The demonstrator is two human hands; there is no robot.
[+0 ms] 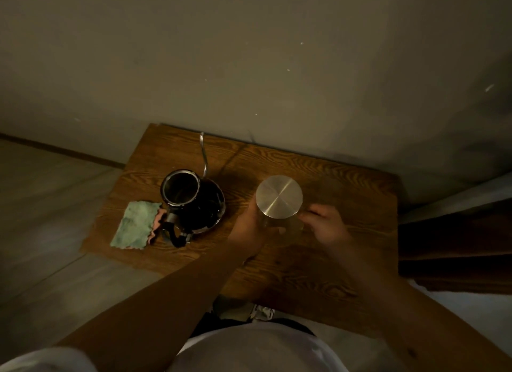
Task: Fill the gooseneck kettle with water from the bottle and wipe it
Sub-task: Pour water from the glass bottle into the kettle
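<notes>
A dark gooseneck kettle (pixel 194 202) stands lidless at the table's left, its thin spout pointing toward the wall and its handle toward me. To its right stands a clear bottle with a round metal cap (pixel 279 196). My left hand (pixel 250 227) wraps the bottle's body from the left. My right hand (pixel 324 225) touches the bottle just under the cap from the right, fingers curled. A green cloth (pixel 135 225) lies flat left of the kettle, with a pink edge under it.
The small wooden table (pixel 318 261) sits against a plain wall. Floor lies to the left, and a dark wooden piece of furniture (pixel 457 247) stands close on the right. My torso is at the near edge.
</notes>
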